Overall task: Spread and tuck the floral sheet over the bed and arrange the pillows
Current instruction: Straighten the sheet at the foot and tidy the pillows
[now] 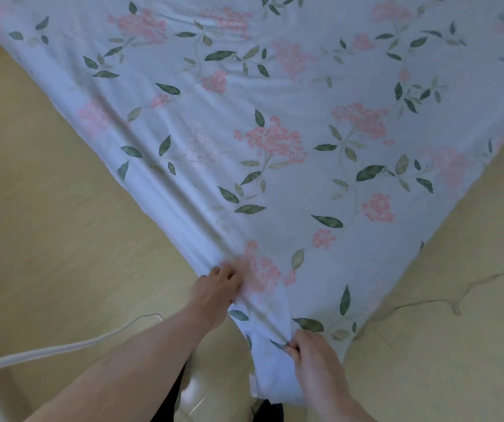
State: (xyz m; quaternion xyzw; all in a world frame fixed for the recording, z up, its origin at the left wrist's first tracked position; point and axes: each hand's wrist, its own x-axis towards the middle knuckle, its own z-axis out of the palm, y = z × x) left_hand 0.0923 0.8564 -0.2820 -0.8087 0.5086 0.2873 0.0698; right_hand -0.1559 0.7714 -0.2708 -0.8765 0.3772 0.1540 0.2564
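The floral sheet (275,123), pale blue with pink flower clusters and green leaves, lies spread over the bed and comes to a corner right in front of me. My left hand (214,287) rests on the sheet's left edge near that corner, fingers curled into the gathered cloth. My right hand (314,357) pinches a fold of the sheet at the hanging corner, lower and to the right. The mattress underneath is hidden by the sheet. No pillows are in view.
Yellowish floor tiles (46,208) lie on both sides of the bed corner. A white cord or strap (62,348) runs across the floor at lower left. Thin dark cracks or threads (457,300) mark the floor at right.
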